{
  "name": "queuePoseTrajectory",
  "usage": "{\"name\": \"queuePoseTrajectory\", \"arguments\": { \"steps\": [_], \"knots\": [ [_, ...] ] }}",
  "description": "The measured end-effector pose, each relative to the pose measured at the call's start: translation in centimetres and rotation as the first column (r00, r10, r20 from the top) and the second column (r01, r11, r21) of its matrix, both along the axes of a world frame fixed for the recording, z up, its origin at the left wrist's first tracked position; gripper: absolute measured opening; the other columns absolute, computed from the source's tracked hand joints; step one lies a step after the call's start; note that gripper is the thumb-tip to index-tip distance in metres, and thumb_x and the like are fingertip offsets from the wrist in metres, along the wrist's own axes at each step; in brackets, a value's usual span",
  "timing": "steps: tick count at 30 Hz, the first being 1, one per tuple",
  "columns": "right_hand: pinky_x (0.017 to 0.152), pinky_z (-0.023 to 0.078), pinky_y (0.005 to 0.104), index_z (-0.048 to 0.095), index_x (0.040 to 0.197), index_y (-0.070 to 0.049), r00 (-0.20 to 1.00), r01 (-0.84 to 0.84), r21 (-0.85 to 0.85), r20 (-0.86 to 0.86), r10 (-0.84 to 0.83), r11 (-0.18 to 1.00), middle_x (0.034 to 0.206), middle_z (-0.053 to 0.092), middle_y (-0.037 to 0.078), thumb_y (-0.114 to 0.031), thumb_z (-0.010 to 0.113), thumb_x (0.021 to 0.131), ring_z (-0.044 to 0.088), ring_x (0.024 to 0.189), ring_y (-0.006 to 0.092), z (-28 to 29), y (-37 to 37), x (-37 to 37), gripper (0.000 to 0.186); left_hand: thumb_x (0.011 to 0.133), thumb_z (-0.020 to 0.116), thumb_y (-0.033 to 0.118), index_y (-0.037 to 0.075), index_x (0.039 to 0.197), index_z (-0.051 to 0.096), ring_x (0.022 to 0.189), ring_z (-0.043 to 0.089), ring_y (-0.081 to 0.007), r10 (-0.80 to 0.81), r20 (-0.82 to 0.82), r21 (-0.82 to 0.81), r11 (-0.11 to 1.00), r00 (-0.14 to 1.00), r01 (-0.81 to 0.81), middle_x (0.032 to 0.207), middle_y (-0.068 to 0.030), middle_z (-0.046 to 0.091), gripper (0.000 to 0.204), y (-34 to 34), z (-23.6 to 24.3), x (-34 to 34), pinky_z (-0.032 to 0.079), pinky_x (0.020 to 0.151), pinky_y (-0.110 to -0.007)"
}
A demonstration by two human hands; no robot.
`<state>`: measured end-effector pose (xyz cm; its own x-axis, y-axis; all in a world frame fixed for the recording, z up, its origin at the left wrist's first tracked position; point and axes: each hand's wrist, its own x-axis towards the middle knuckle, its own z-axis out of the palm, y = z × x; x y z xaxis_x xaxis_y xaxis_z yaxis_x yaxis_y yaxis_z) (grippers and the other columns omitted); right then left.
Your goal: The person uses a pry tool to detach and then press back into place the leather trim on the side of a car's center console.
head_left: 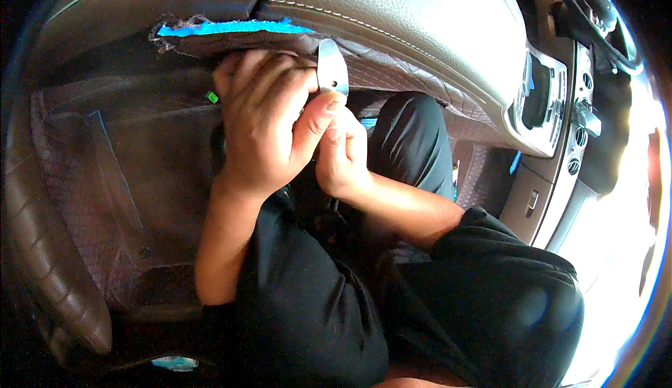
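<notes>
A flat, shiny metal blade [332, 69] with a rounded tip and a small hole stands up between my hands. My left hand [269, 118] is closed, with its thumb over the blade's lower end and its index finger against its side. Its other fingers curl down beside the dark carpet edge, their tips hidden. Just below, my right hand [343, 153] is closed too, fingers pressed together at the blade's lower end; any handle is hidden. Behind my knuckles, a bright blue strip [238, 29] runs along the frayed dark carpet edge [175, 37] under the padded console [399, 24].
I am inside a vehicle. Brown quilted floor covering [84, 199] spreads to my left, with a padded brown trim [52, 269] at the far left. A small green piece [212, 97] lies by my left hand. The dashboard [560, 129] with its round vents stands at right.
</notes>
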<state>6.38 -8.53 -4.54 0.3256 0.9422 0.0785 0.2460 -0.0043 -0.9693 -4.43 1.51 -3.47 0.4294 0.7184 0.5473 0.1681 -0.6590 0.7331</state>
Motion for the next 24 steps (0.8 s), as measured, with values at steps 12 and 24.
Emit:
{"name": "queuePoseTrajectory", "arguments": {
  "steps": [12, 24],
  "knots": [
    [0.063, 0.053, 0.0344, 0.062, 0.111, -0.003, 0.997, 0.029, 0.060, 0.068, -0.033, 0.998, 0.083, 0.068, 0.012, -0.038, 0.042, 0.106, 0.069, 0.069, 0.0263, -2.0, 0.7, -0.2, 0.041, 0.094, 0.062, 0.025, 0.005, 0.099, 0.064, 0.096, 0.056, -0.0378, -0.008, -0.059, -0.026, 1.000, 0.998, 0.007, 0.102, -0.0153, 0.063, 0.021, -0.4, -0.6, -0.1, 0.040, 0.089, -0.051],
    [0.083, 0.049, 0.0303, 0.058, 0.107, -0.003, 0.917, 0.092, -0.030, -0.387, -0.096, 0.995, 0.101, 0.062, 0.004, -0.039, 0.033, 0.109, 0.058, 0.092, 0.0140, -0.1, 1.1, -5.0, 0.044, 0.088, 0.066, 0.020, 0.003, 0.095, 0.063, 0.090, 0.059, -0.0335, -0.050, 0.004, -0.380, 0.924, 0.999, 0.048, 0.089, -0.0117, 0.064, 0.019, -0.3, 2.3, -1.0, 0.039, 0.087, -0.046]
  ]
}}
